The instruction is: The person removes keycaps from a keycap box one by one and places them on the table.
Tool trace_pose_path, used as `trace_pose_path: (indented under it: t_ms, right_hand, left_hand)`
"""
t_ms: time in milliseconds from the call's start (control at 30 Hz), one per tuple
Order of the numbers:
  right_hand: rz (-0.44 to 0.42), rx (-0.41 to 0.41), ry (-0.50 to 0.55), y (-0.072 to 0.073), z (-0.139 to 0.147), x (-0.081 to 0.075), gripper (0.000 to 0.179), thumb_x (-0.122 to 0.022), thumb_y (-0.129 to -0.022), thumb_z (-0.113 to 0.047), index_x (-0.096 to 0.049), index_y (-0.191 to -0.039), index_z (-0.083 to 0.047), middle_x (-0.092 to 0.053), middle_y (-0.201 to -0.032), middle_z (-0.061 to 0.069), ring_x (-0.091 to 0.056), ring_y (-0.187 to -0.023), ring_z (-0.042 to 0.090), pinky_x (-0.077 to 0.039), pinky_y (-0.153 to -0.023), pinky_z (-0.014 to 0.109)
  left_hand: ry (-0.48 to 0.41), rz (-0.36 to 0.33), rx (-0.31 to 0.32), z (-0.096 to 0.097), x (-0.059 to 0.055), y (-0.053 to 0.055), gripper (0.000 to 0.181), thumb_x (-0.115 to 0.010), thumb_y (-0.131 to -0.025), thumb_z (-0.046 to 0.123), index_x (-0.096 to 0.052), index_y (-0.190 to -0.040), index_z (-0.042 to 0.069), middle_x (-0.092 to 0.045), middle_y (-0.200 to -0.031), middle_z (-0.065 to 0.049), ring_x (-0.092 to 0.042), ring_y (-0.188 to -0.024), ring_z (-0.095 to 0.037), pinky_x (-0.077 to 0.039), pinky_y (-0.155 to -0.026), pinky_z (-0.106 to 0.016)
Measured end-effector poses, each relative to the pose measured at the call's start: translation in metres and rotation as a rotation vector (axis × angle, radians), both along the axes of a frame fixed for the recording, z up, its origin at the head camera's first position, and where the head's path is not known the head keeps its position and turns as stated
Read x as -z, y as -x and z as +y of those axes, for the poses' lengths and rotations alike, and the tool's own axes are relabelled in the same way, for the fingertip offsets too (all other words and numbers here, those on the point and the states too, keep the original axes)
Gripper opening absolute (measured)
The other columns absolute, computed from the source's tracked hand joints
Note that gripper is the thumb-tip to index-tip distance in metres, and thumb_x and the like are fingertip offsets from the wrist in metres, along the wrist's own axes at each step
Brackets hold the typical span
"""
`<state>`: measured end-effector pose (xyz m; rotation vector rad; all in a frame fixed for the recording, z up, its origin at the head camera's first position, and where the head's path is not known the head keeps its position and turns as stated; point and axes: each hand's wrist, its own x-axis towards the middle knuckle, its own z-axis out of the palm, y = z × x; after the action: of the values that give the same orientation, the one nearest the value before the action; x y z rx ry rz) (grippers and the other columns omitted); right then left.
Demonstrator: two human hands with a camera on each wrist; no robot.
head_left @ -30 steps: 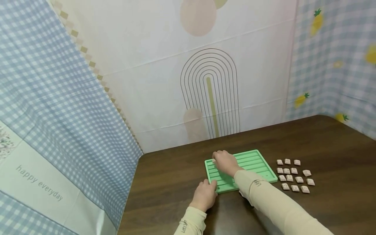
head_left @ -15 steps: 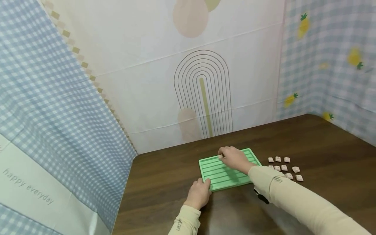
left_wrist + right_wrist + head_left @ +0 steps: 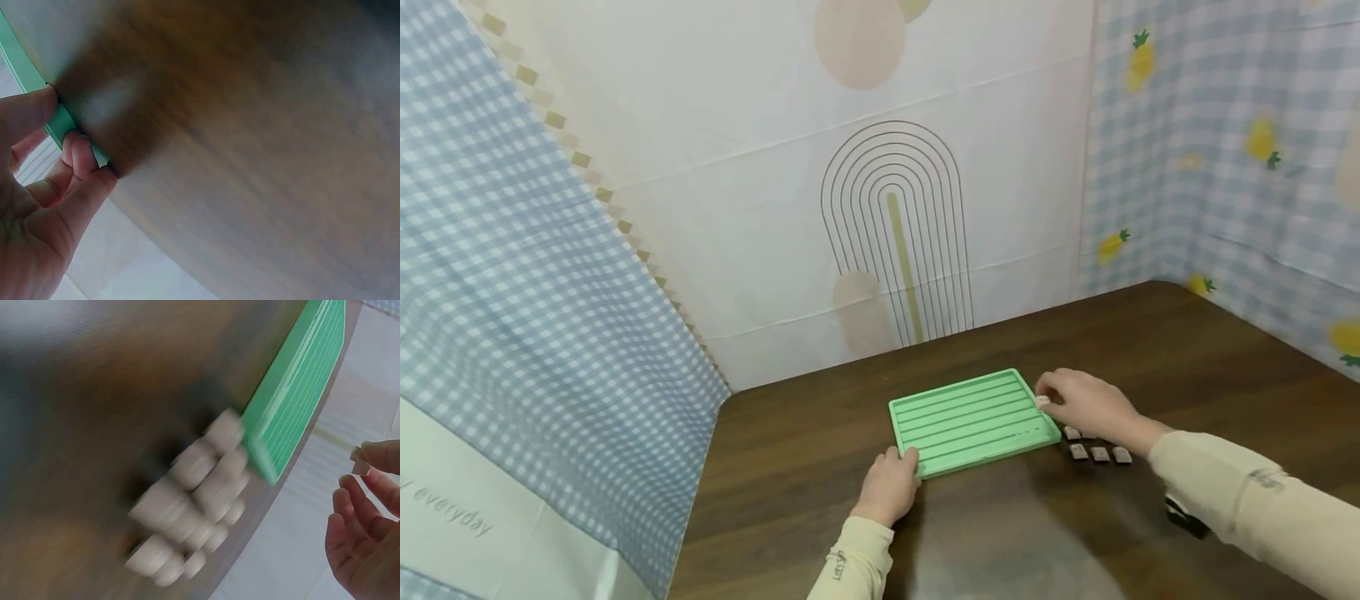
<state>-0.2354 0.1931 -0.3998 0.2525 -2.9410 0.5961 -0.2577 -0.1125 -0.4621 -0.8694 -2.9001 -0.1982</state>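
My left hand (image 3: 887,487) grips the near left corner of a light green tray (image 3: 966,423) with long parallel ridges, and the left wrist view shows the thumb and fingers around its edge. Just past the tray's right edge, my right hand (image 3: 1093,407) pinches a small white keycap (image 3: 1042,402) between thumb and index finger. In the right wrist view this keycap (image 3: 360,467) is held up, with the other fingers loosely bent. Several more white keycaps (image 3: 1100,454) lie on the table right of the tray. My right hand and forearm hide part of them.
The dark brown wooden table (image 3: 805,433) meets a white cloth backdrop (image 3: 760,250) with a line-arch print. Checked blue curtains (image 3: 572,275) hang at the left, and similar cloth with pineapples (image 3: 1187,192) covers the right.
My right hand has moved from over the tray's left part to beyond its right edge, a keycap still pinched. The left hand keeps its grip on the corner. The head view has turned rightward.
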Motion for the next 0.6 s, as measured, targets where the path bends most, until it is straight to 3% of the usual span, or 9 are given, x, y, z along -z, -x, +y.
trace_pose_path:
  t_ms: [167,333,600]
  right_hand:
    - [-0.021,0.064,-0.059,-0.03,0.037,0.009,0.009,-0.064,-0.085,-0.024,-0.062,-0.09,-0.016,-0.058,-0.082,-0.004,-0.049,-0.067,0.008,-0.037,-0.053,0.028]
    - [-0.108,0.105,-0.117,-0.055,0.066,0.03,0.008,-0.064,-0.085,-0.023,-0.061,-0.088,-0.016,-0.058,-0.076,-0.007,-0.047,-0.062,0.007,-0.035,-0.05,0.028]
    - [-0.125,0.12,-0.154,-0.065,0.072,0.052,0.007,-0.064,-0.083,-0.019,-0.057,-0.081,-0.018,-0.053,-0.068,-0.009,-0.045,-0.059,0.008,-0.034,-0.049,0.03]
  left_hand:
    - [-0.007,-0.018,-0.002,-0.003,-0.002,-0.002,0.019,-0.066,-0.084,0.017,-0.048,-0.087,0.011,-0.051,-0.081,-0.008,-0.053,-0.073,-0.026,-0.047,-0.062,-0.033]
    - [-0.014,-0.034,-0.001,-0.006,-0.003,-0.004,0.02,-0.066,-0.084,0.016,-0.047,-0.086,0.011,-0.05,-0.081,-0.008,-0.052,-0.072,-0.025,-0.046,-0.062,-0.033]
    - [-0.022,-0.01,-0.004,-0.012,-0.003,-0.008,0.022,-0.067,-0.083,0.016,-0.046,-0.084,0.011,-0.05,-0.08,-0.008,-0.051,-0.07,-0.024,-0.045,-0.06,-0.032]
